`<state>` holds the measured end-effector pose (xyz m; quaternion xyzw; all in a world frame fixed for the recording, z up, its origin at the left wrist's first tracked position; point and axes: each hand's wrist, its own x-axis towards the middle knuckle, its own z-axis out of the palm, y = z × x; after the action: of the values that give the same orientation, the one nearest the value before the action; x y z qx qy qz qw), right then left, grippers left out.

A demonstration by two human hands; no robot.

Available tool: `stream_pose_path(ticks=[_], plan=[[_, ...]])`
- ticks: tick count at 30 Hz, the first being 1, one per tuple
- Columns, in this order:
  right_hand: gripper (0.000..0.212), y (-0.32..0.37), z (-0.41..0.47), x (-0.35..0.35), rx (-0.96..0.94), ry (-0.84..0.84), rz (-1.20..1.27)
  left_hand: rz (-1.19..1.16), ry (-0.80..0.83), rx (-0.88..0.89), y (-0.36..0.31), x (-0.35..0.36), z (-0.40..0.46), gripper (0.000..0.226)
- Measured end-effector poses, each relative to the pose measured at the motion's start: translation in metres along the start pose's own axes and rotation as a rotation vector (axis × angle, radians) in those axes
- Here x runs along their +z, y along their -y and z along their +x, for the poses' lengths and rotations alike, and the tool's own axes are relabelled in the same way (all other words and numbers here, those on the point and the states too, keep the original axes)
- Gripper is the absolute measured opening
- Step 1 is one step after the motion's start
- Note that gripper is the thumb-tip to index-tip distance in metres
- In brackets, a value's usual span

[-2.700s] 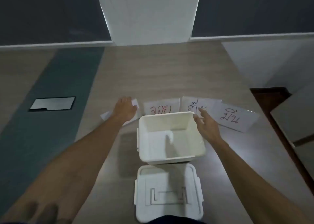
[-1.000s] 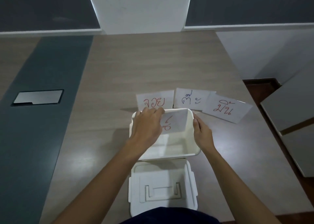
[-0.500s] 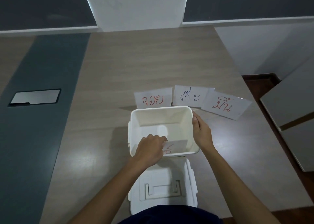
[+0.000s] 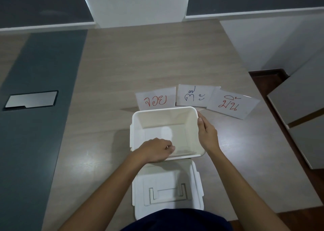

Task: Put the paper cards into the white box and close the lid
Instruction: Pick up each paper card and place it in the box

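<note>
The open white box (image 4: 134, 125) stands on the wooden table, and its lid (image 4: 168, 190) lies inner side up just in front of it. My left hand (image 4: 154, 151) reaches into the box's near left corner. Its fingers are pinched on a paper card (image 4: 184, 154), which lies low against the near wall with only a pale edge showing. My right hand (image 4: 207, 134) grips the box's right wall, thumb on the rim. Behind the box lie three cards: one with red writing (image 4: 156, 101), one with blue writing (image 4: 194, 96) and another red one (image 4: 229, 104).
A dark grey strip with a metal floor plate (image 4: 30, 101) runs along the left. The table's right edge drops to a dark floor, with grey panels (image 4: 298, 99) beyond it. A white pillar (image 4: 133, 2) stands at the far end.
My left hand has carried the card down from above the box to its bottom, and the red writing is now hidden. The right hand stays on the box's right wall.
</note>
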<state>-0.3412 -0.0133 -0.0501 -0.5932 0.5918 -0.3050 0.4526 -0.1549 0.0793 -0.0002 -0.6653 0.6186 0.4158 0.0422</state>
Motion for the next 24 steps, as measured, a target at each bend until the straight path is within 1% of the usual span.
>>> stream_pose_path(ticks=[3,6,8,10,12,13,15,18,21,24], plan=[[0.038,0.0,0.0,0.0,0.007,-0.002,0.006,-0.032,-0.142,0.02,0.001,-0.024,0.008,0.036],[0.038,0.0,0.001,0.0,0.019,-0.004,0.016,-0.132,-0.326,0.043,-0.001,-0.056,0.017,0.026],[0.038,0.0,0.001,0.0,0.019,0.005,0.028,-0.159,-0.453,0.077,-0.004,-0.077,0.026,0.02],[0.038,-0.001,0.002,0.0,0.01,0.012,0.03,-0.124,-0.584,0.082,-0.003,-0.094,0.041,0.023],[0.038,-0.001,0.002,0.001,0.006,0.012,0.027,-0.059,-0.657,0.047,0.004,-0.108,0.062,0.033],[0.038,-0.001,0.003,0.001,0.005,0.011,0.028,-0.017,-0.656,0.02,0.009,-0.114,0.073,0.038],[0.037,-0.001,0.003,0.001,0.005,0.012,0.036,0.058,-0.601,-0.054,0.02,-0.124,0.095,0.046],[0.037,-0.002,0.004,0.002,0.018,0.013,0.049,0.116,-0.512,-0.137,0.035,-0.132,0.119,0.048],[0.037,-0.002,0.003,0.001,0.016,0.012,0.038,0.164,-0.479,-0.166,0.043,-0.132,0.13,0.04],[0.037,-0.001,0.004,0.001,0.026,0.016,0.037,0.14,-0.492,-0.17,0.051,-0.132,0.137,0.027]])
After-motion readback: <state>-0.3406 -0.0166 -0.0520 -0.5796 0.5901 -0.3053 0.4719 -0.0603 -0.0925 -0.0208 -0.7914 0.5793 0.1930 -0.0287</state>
